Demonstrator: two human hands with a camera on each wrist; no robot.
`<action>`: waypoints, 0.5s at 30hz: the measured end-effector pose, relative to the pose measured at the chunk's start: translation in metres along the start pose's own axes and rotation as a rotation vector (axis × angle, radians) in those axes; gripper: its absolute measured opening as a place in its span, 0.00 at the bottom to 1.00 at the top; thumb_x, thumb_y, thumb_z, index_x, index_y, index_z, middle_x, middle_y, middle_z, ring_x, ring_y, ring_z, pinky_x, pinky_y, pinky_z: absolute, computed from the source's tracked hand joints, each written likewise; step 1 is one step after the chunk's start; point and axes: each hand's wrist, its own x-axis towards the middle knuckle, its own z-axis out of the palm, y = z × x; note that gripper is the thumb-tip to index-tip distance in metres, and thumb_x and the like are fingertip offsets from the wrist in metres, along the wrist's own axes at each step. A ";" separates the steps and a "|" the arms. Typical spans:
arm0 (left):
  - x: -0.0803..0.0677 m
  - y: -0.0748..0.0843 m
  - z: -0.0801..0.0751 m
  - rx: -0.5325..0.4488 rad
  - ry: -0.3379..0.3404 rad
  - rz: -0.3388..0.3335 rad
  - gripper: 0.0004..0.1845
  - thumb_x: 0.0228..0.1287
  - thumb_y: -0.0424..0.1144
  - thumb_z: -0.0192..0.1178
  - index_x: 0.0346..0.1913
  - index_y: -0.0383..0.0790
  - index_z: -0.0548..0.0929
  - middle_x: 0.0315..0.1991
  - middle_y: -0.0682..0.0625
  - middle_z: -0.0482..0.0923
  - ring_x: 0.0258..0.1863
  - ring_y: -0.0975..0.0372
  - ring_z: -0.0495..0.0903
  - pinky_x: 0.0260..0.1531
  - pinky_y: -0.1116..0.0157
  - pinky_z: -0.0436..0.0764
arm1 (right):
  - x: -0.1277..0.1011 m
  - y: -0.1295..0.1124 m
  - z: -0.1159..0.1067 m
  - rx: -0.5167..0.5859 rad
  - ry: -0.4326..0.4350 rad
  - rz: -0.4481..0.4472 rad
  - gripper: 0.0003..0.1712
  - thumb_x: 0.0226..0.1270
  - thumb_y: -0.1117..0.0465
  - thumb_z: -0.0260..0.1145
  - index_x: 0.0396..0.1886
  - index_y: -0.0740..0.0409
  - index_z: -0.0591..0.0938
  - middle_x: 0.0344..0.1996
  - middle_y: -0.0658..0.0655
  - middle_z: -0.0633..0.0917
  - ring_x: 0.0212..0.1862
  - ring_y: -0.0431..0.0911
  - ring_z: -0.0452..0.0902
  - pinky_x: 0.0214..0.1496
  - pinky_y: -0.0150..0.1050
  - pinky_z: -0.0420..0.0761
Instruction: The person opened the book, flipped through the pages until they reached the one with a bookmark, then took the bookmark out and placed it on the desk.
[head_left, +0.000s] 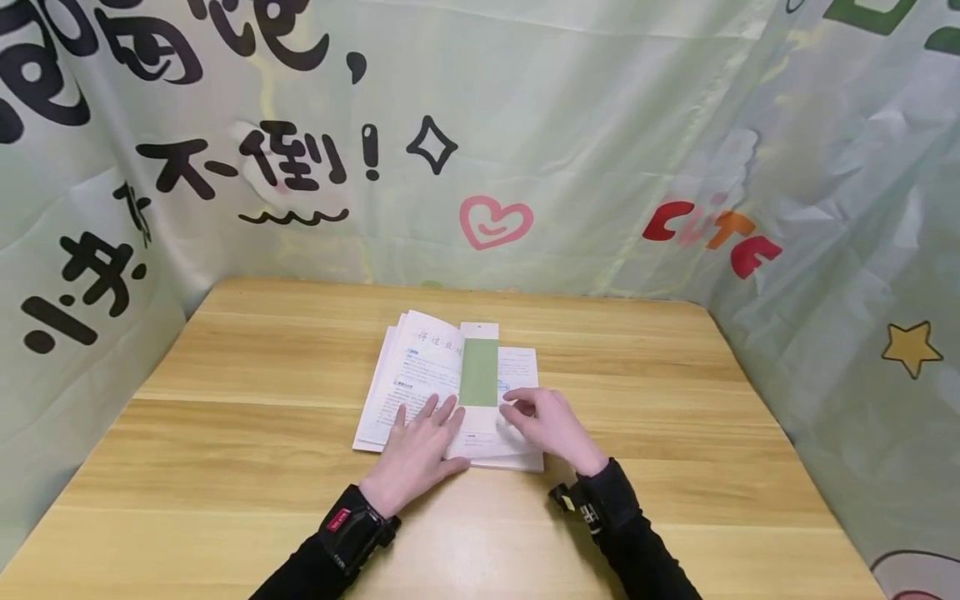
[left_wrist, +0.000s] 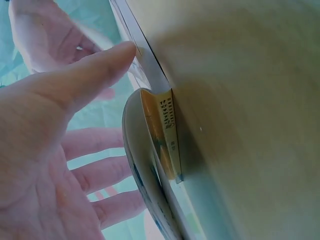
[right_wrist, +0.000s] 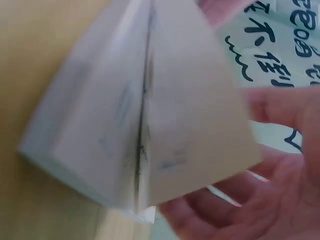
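Printed cloth backdrop (head_left: 600,125) hung on three sides, pale green, with black characters, pink heart, red letters and yellow star. Wooden table (head_left: 225,433) below, light grain, filling lower view. Open book (head_left: 420,367) lying flat near table middle, spine running away from viewer, left pages fanned in a slight stack. Green strip of paper (head_left: 478,372) lying along the gutter, white margin above and below, its lower end between the two hands. Left hand (head_left: 417,450) flat on lower left page, fingers straight and spread, pressing the paper, gripping nothing; left wrist view shows same open palm beside the curved page edges and yellow-printed spine (left_wrist: 167,135). Right hand (head_left: 551,429) on lower right page, fingers bent, tips touching page just beside the strip; actual pinch on paper cannot be told, right wrist view too blurred. Black wrist bands and dark sleeves at both forearms. Nothing lying over the book apart from the hands and strip.
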 end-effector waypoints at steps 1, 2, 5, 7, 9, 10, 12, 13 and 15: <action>0.000 0.000 0.000 -0.005 -0.004 0.000 0.38 0.61 0.58 0.68 0.69 0.39 0.75 0.73 0.43 0.70 0.73 0.46 0.69 0.66 0.31 0.67 | 0.003 0.000 0.000 0.013 -0.037 0.032 0.18 0.70 0.57 0.65 0.51 0.65 0.86 0.34 0.56 0.91 0.33 0.40 0.83 0.38 0.35 0.82; 0.000 -0.001 -0.001 -0.009 -0.006 0.002 0.38 0.61 0.58 0.68 0.69 0.39 0.75 0.73 0.43 0.70 0.73 0.46 0.69 0.66 0.31 0.67 | 0.006 0.000 0.001 0.027 -0.070 0.058 0.18 0.70 0.56 0.64 0.51 0.65 0.86 0.35 0.56 0.91 0.33 0.41 0.84 0.37 0.35 0.82; 0.001 -0.001 -0.001 -0.019 -0.006 0.006 0.37 0.62 0.57 0.67 0.68 0.39 0.76 0.73 0.43 0.70 0.73 0.45 0.69 0.66 0.31 0.68 | 0.016 0.002 0.003 0.086 -0.143 0.109 0.17 0.71 0.56 0.63 0.47 0.65 0.86 0.32 0.57 0.90 0.27 0.43 0.83 0.32 0.34 0.81; 0.002 -0.001 -0.001 -0.019 -0.001 0.009 0.36 0.63 0.56 0.67 0.68 0.39 0.76 0.73 0.44 0.71 0.73 0.45 0.69 0.65 0.31 0.68 | 0.024 0.003 0.004 0.135 -0.173 0.133 0.16 0.71 0.57 0.63 0.44 0.66 0.85 0.29 0.58 0.88 0.24 0.44 0.82 0.30 0.35 0.81; 0.002 -0.001 -0.001 -0.018 0.002 0.008 0.35 0.63 0.56 0.67 0.68 0.39 0.76 0.73 0.44 0.71 0.73 0.45 0.70 0.65 0.31 0.69 | 0.031 0.004 0.005 0.180 -0.182 0.164 0.17 0.71 0.57 0.64 0.46 0.69 0.83 0.27 0.59 0.87 0.23 0.44 0.82 0.29 0.36 0.83; 0.002 -0.001 -0.001 -0.016 0.002 0.008 0.35 0.63 0.56 0.67 0.68 0.39 0.76 0.73 0.44 0.71 0.73 0.45 0.70 0.64 0.31 0.69 | 0.034 0.005 0.006 0.206 -0.184 0.190 0.18 0.71 0.57 0.65 0.47 0.70 0.82 0.27 0.59 0.86 0.23 0.44 0.82 0.29 0.36 0.84; 0.002 -0.002 0.000 -0.016 0.000 0.006 0.35 0.63 0.55 0.67 0.68 0.39 0.76 0.73 0.44 0.70 0.73 0.45 0.69 0.64 0.31 0.69 | 0.039 0.006 0.008 0.253 -0.185 0.236 0.19 0.70 0.58 0.66 0.49 0.70 0.79 0.25 0.59 0.86 0.22 0.44 0.81 0.29 0.37 0.86; 0.002 -0.003 0.000 -0.017 -0.001 0.005 0.35 0.63 0.55 0.67 0.68 0.39 0.76 0.73 0.44 0.70 0.73 0.45 0.69 0.64 0.31 0.69 | 0.041 0.007 0.009 0.274 -0.184 0.257 0.19 0.69 0.58 0.67 0.49 0.70 0.78 0.24 0.59 0.85 0.22 0.43 0.81 0.29 0.37 0.86; 0.002 -0.003 0.000 -0.024 -0.007 0.000 0.36 0.63 0.55 0.67 0.69 0.39 0.76 0.74 0.43 0.69 0.73 0.45 0.69 0.64 0.31 0.70 | 0.044 0.008 0.013 0.310 -0.183 0.282 0.18 0.69 0.58 0.68 0.49 0.68 0.76 0.23 0.57 0.84 0.21 0.43 0.80 0.28 0.37 0.85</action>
